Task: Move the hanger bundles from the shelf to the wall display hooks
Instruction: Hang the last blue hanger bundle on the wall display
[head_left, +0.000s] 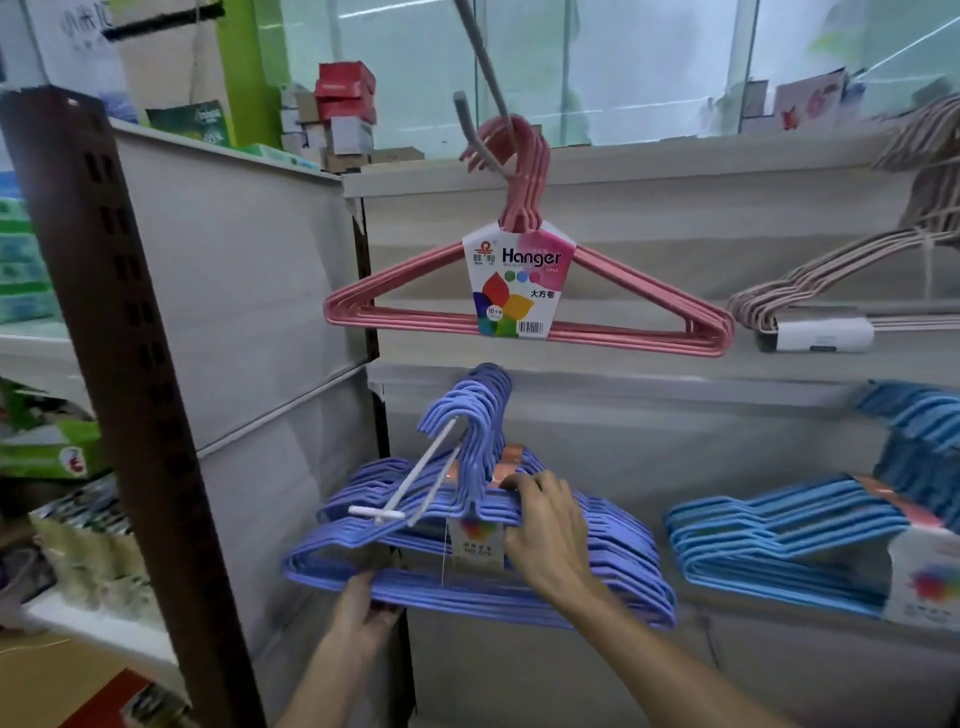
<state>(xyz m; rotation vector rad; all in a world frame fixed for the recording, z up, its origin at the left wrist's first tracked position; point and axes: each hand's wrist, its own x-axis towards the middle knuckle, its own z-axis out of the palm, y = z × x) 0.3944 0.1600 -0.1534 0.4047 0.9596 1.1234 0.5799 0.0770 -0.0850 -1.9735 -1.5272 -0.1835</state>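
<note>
A stack of purple hanger bundles (613, 582) hangs on a white display hook (415, 483) at the lower middle of the wall panel. My left hand (363, 608) grips the bottom bars of the front purple bundle from below. My right hand (550, 535) rests on top of the stack beside its paper label, fingers curled over the bars. Above, a pink hanger bundle (524, 306) with a "Hanger" label hangs from a grey hook (488, 73).
Light blue hanger bundles (795, 545) hang at the lower right and beige ones (831, 275) at the upper right. A brown slotted upright post (130, 364) stands close on the left, with stocked shelves (67, 530) beyond it.
</note>
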